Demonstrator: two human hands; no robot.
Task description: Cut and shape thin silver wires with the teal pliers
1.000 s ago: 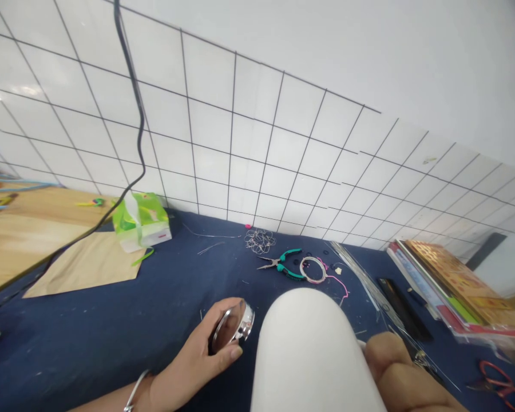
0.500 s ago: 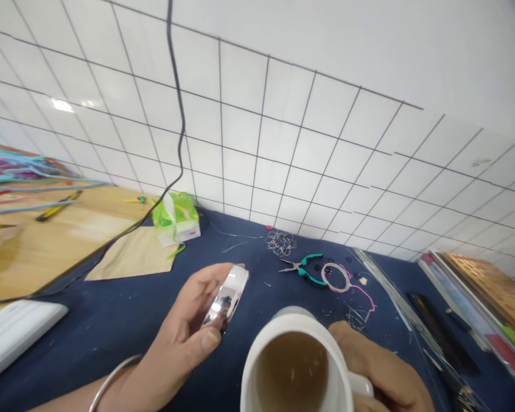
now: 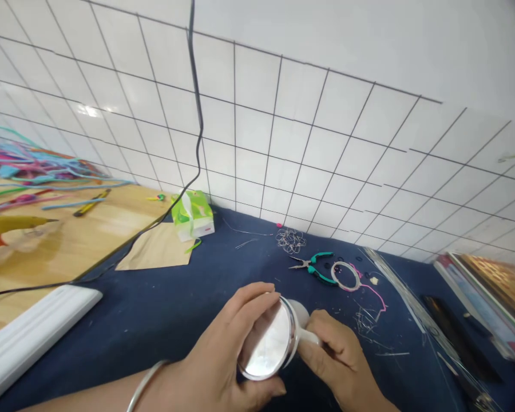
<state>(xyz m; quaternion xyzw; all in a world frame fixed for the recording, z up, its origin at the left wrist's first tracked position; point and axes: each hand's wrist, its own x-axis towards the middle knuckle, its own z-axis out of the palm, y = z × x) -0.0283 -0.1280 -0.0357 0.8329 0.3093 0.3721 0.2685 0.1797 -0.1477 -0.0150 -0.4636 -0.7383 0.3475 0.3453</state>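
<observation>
My left hand is closed around the edge of a shiny round lid, held over the mouth of a white mug. The lid's mirror-like face is toward me and hides the mug's inside. Whether it is seated on the rim, I cannot tell. My right hand grips the white mug by its handle. Beyond the hands, pliers with teal handles lie on the dark blue cloth, next to a white ring with pink cord and a tangle of thin wire.
A green tissue pack stands by the tiled wall. At left are a white power strip, a yellow glue gun, a cutter and colourful strips. Books and clear rods lie at right.
The lid has moved right and turned over the mug's mouth, covering the brown liquid that was visible. The mug is now tilted differently. The view has shifted left.
</observation>
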